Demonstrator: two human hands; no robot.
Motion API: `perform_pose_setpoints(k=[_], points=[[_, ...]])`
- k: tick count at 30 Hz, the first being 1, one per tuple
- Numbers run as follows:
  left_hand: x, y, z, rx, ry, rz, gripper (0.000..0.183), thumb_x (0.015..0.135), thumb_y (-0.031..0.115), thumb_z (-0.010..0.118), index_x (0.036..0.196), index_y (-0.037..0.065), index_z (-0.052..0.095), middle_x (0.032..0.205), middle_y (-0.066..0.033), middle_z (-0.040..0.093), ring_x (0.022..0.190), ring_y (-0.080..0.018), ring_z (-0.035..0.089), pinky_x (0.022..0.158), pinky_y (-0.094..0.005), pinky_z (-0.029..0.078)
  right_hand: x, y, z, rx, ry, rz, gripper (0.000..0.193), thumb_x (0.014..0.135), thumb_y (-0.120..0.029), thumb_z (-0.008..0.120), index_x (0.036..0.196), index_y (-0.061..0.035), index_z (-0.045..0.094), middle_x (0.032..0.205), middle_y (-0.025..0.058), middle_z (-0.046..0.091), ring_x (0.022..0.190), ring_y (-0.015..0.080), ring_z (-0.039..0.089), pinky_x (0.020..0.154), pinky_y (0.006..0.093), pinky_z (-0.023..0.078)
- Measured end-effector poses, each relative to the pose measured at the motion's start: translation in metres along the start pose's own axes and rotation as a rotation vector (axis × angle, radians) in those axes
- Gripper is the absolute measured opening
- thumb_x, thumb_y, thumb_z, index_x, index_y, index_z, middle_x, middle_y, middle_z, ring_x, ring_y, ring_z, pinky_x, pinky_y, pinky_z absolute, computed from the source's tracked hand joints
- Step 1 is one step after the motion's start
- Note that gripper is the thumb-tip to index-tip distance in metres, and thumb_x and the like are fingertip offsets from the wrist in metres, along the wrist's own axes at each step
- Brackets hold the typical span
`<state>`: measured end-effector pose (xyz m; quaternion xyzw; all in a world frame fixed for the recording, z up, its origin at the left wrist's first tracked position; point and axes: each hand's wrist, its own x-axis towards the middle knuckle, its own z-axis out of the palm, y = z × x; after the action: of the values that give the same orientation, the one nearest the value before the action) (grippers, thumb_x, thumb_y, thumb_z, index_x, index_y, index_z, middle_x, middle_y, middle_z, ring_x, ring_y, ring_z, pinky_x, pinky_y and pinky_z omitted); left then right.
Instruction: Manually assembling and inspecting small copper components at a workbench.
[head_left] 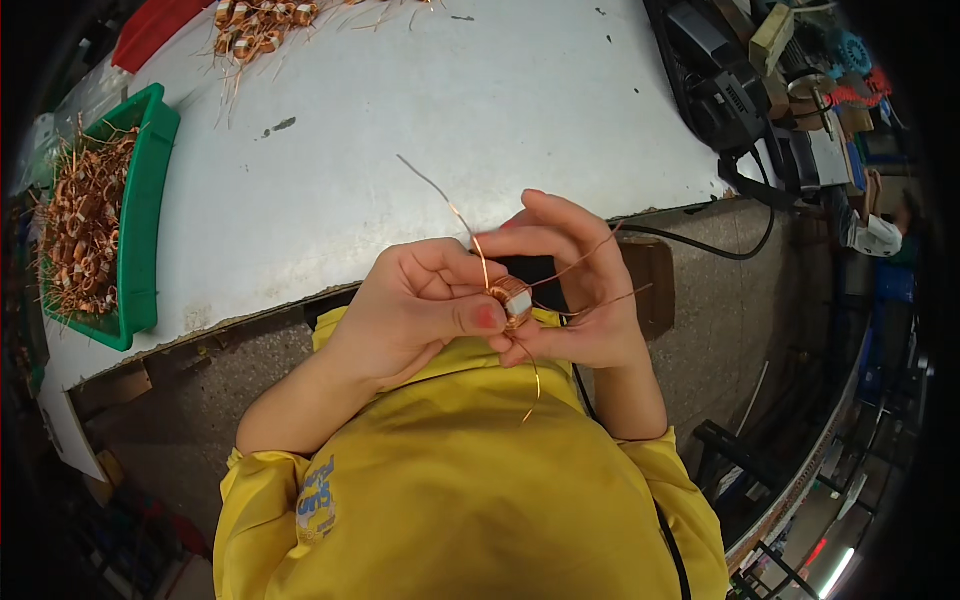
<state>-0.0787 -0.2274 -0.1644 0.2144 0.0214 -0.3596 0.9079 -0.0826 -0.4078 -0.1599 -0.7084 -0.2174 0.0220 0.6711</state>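
Note:
A small copper-wire coil (513, 300) wound round a ring, with a whitish block on its side, is held just in front of my body. My left hand (415, 310) pinches it between thumb and fingers. Several long wire leads stick out of it: one points up and left with a greyish end, another hangs down, and others reach right across my right palm. My right hand (585, 280) curves around the coil's right side, fingers spread apart. Its thumb tip is by the coil's lower end, and its index fingertip is close to the upper lead; whether they touch is unclear.
A white worktable (330, 190) lies beyond my hands. On its left stands a green bin (145, 220) full of similar coils; more coils (262, 25) lie loose at the far edge near a red tray (155, 30). Black equipment (725, 95) with a cable occupies the right end.

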Motion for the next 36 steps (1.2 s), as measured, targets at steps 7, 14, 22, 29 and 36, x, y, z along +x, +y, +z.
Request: perform_pose_setpoints(k=[7,14,22,29,36], points=[[0.0,-0.002,0.0,0.21,0.026,0.049,0.019,0.069,-0.013,0.062,0.085,-0.004,0.057,0.086,-0.0189,0.062,0.072,-0.0255,0.064,0.062,-0.0257,0.054,0.008,0.006,0.008,0.333,0.0,-0.104,0.1,0.043,-0.016,0.086,0.127,-0.0021,0.033,0.09,0.0103,0.064,0.085,0.0149,0.05,0.081,0.0248,0.037],[0.003,-0.013,0.0,0.107,-0.008,0.071,0.017,0.07,-0.013,0.062,0.083,-0.004,0.057,0.085,-0.0187,0.062,0.073,-0.0227,0.064,0.064,-0.0245,0.054,0.005,0.021,0.016,0.645,0.075,-0.226,0.095,0.047,-0.017,0.086,0.126,-0.0028,0.034,0.075,0.0057,0.062,0.074,0.013,0.044,0.073,0.0218,0.034],[0.002,-0.013,0.015,0.397,0.074,0.264,0.021,0.067,-0.015,0.064,0.081,-0.002,0.054,0.08,-0.0128,0.062,0.072,-0.018,0.062,0.066,-0.0204,0.052,0.012,0.015,0.014,0.219,0.023,-0.111,0.056,0.07,-0.033,0.069,0.113,-0.0022,0.048,0.061,-0.0001,0.054,0.067,0.01,0.041,0.064,0.0197,0.033],[-0.003,-0.015,0.01,0.69,-0.037,0.303,0.024,0.066,-0.017,0.063,0.078,-0.001,0.051,0.082,-0.0108,0.06,0.069,-0.014,0.059,0.065,-0.0188,0.049,0.01,-0.02,0.007,0.017,-0.036,0.168,0.038,0.084,-0.035,0.051,0.096,0.0003,0.058,0.059,-0.0009,0.05,0.053,0.0088,0.039,0.051,0.0185,0.033],[-0.008,-0.028,0.025,0.41,-0.092,0.071,0.027,0.067,-0.019,0.061,0.078,0.001,0.046,0.083,-0.012,0.056,0.07,-0.016,0.058,0.063,-0.0211,0.048,-0.016,-0.024,-0.01,0.013,-0.045,-0.077,0.023,0.086,-0.016,0.044,0.086,0.002,0.059,0.062,0.0034,0.054,0.04,0.0091,0.034,0.04,0.019,0.03]])
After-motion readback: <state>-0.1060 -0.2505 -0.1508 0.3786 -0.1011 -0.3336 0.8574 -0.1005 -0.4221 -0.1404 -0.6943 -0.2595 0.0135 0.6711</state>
